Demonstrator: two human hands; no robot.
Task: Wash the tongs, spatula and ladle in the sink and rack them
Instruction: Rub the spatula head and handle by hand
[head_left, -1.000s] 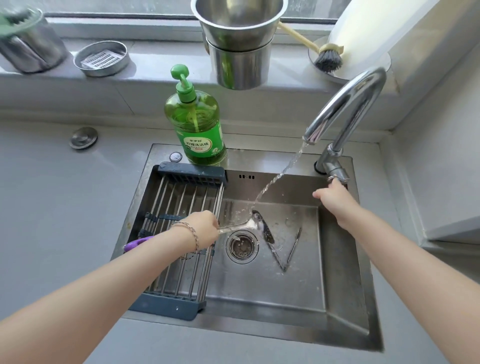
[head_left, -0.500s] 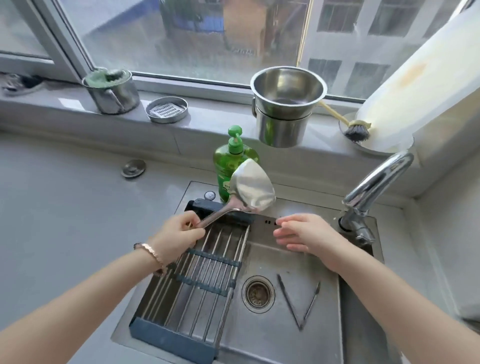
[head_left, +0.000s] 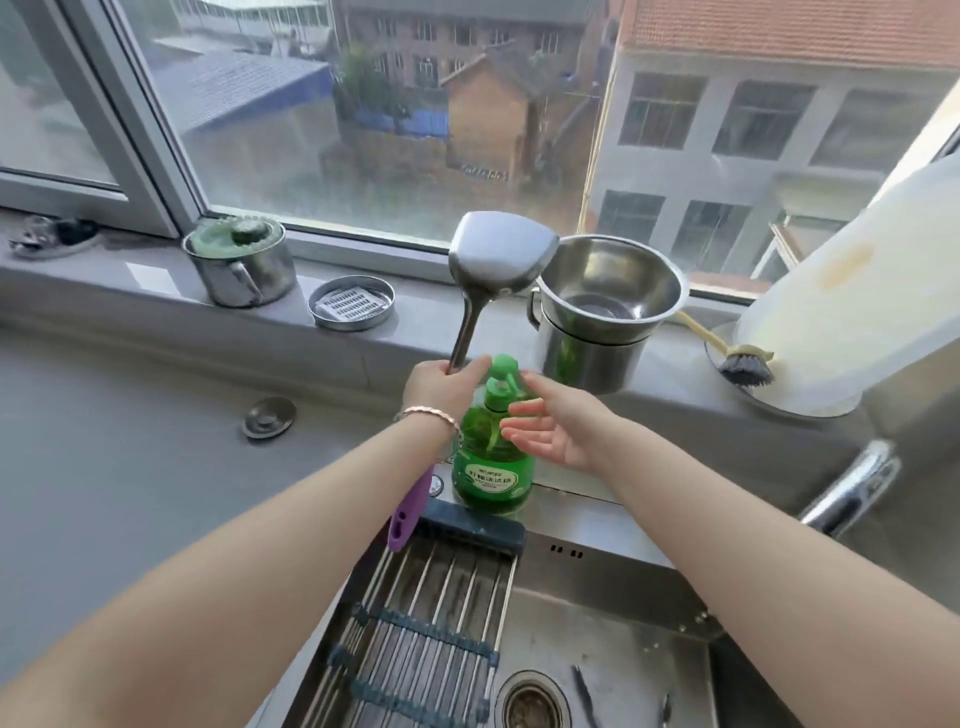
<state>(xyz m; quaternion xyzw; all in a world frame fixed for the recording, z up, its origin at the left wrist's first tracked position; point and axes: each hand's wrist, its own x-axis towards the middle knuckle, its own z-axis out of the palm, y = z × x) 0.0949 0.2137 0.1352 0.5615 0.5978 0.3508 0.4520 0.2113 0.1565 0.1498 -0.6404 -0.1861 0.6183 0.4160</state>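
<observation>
- The window (head_left: 415, 130) fills the top of the view, with the sill (head_left: 130, 296) running below it.
- The grey counter (head_left: 130, 467) spreads out to the left of the steel sink (head_left: 597, 587).
- A white cutting board (head_left: 852, 280) leans at the right end of the sill.
- The drying rack (head_left: 431, 623) spans the left part of the sink and nothing lies on its bars.
- The spatula (head_left: 496, 260) stands nearly upright, steel blade at the top in front of the window.
- Its shaft runs down into the grip, and its purple handle end sticks out below the wrist, over the rack's far edge.
- Two stacked steel pots (head_left: 602, 312) sit on the sill just right of the blade.
- The green soap bottle (head_left: 491, 467) stands on the sink's back rim, between the two forearms.
- The left hand (head_left: 447, 387) is clenched round the spatula's steel shaft, well below the blade and above the purple end.
- This hand sits right at the bottle's pump head; I cannot tell whether it presses it.
- The right hand (head_left: 556, 426) is released, palm turned up, fingers spread, just beside the pump nozzle, holding nothing.
- The faucet (head_left: 852, 488) juts in at the right edge.
- The tongs (head_left: 587, 696) lie on the sink floor just right of the drain (head_left: 532, 704), apart from both hands.
</observation>
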